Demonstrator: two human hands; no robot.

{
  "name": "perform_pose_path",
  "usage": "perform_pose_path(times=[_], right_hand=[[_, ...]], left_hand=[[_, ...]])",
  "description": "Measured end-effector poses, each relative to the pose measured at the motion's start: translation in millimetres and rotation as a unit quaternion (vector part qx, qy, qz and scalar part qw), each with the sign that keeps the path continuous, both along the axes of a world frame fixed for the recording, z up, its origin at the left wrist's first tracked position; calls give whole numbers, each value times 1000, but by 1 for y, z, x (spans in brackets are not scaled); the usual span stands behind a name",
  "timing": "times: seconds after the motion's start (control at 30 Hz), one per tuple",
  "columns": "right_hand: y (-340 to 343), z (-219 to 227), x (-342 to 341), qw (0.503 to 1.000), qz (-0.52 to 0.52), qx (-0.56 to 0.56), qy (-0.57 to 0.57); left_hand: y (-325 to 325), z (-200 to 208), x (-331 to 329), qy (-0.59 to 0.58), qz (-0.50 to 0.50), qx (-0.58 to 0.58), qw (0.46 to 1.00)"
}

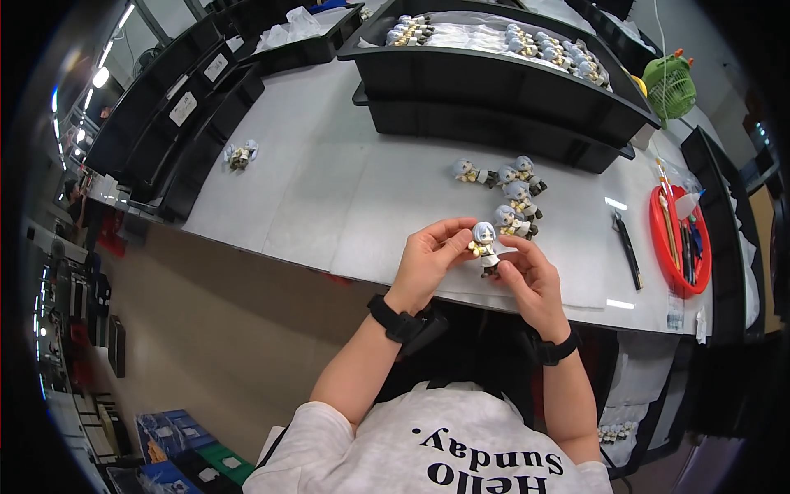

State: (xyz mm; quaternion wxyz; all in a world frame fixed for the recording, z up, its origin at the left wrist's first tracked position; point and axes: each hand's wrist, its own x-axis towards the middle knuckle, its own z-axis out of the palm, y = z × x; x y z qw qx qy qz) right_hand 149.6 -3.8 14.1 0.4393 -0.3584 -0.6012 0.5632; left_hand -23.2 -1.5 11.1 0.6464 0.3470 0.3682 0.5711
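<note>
Left hand (pixel 428 260) pinches the figurine (pixel 485 235), right hand (pixel 538 286) just alongside.

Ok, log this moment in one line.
left hand: holds figurine; right hand: fingers beside it; table: loose figurines, black pen-shaped tool

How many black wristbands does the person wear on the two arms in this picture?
2. One is the left wristband, just below the left hand; the other is the right wristband, just below the right hand. I see none hidden.
</note>
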Motion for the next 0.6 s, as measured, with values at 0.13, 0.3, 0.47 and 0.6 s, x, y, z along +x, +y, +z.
perform_pose_path(times=[0.13,0.3,0.47,0.6], right_hand=[[-1,-2,-1,999,4,42,-16],[-1,-6,1,999,-8,38,-9],[-1,-4,0,1000,-21,5,23],[-2,-4,-1,997,-50,13,65]], left_hand=[[-2,-1,-3,-6,-3,15,1000],[-2,-2,-3,-22,1,31,999],[0,-8,-5,-16,-16,30,999],[-1,-4,-1,0,-20,8,1000]])
